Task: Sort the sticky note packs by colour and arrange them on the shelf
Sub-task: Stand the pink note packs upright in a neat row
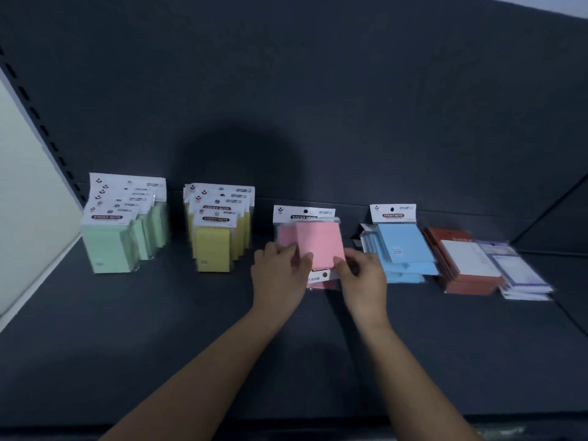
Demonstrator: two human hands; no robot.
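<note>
Both hands were on the pink pack (319, 246) at dead centre of the frame. The left hand (280, 268) pinched its left edge and the right hand (362, 275) gripped its lower right corner. On the shelf (159, 329), green packs (108, 246) stood far left, yellow packs (213, 249) beside them, and blue packs (404, 246) right of centre.

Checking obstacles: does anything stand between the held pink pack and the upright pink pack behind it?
Nothing visible: left hand and right hand hold the held pink pack just before the upright pink pack.
</note>
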